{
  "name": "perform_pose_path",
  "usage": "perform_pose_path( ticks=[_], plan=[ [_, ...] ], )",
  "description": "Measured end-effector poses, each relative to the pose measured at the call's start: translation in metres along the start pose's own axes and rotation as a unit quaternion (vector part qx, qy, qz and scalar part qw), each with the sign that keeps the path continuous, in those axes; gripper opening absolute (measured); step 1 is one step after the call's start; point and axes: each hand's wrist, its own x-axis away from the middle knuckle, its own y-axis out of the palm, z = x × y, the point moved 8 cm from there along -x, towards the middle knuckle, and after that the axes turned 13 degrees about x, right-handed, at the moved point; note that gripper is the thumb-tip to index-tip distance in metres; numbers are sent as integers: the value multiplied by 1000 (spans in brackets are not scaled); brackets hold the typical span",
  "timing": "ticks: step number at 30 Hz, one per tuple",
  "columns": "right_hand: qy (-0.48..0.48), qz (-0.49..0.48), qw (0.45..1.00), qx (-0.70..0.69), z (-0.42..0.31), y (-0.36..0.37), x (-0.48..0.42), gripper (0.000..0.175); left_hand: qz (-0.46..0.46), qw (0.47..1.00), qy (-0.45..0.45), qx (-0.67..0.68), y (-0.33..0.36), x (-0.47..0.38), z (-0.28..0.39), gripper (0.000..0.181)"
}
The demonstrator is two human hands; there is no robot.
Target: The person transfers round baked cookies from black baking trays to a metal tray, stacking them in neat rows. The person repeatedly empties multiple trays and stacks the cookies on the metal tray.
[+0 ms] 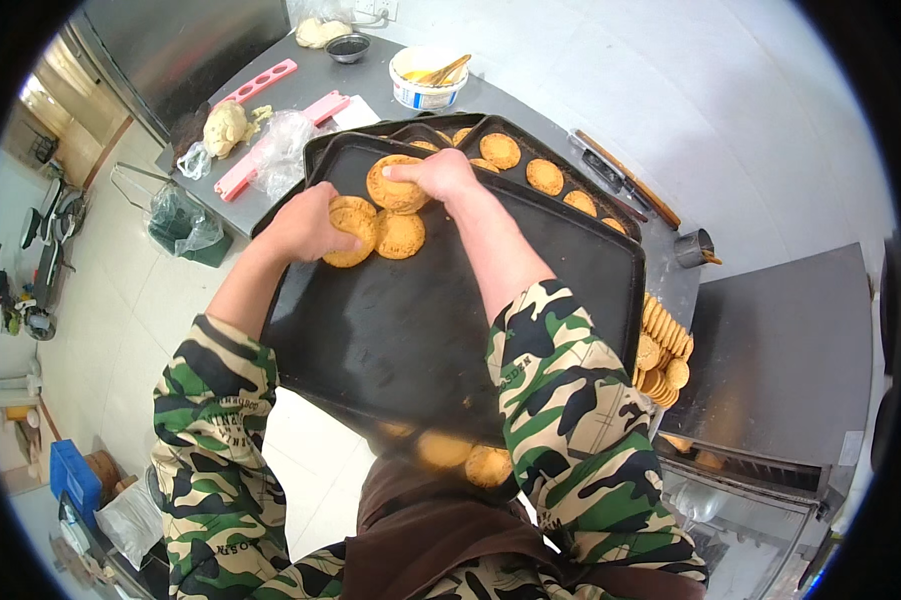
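Observation:
My left hand (315,227) grips a stack of round golden flatbreads (351,232) near the upper left of a black baking tray (390,330). Just above and to the right, my right hand (439,176) holds another stack of flatbreads (395,184), its thumb on the top one. Between the two stacks, a flatbread (401,235) lies on the tray and touches or nearly touches both. How many lie in each stack is partly hidden.
More trays with flatbreads (500,151) lie beneath and behind. Dough (225,129), pink molds (259,82) and a white tub with a brush (428,82) stand on the grey table. Stacked flatbreads (664,330) are at right, beside a metal-topped appliance (780,352).

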Motion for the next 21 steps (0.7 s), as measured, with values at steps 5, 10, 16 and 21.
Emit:
perform_pose_path(
  ticks=[5,10,16,21],
  plan=[
    [-25,47,983,-177,2,5,22,96,-19,978,-19,208,13,9,-10,64],
    [-69,108,963,-238,23,-68,63,92,-92,968,34,230,44,-8,17,54],
    [-212,203,912,-288,150,-203,228,78,-161,968,80,176,68,-16,46,44],
    [84,321,924,-190,368,-233,371,73,-44,984,174,-18,71,12,65,48]
  ],
)
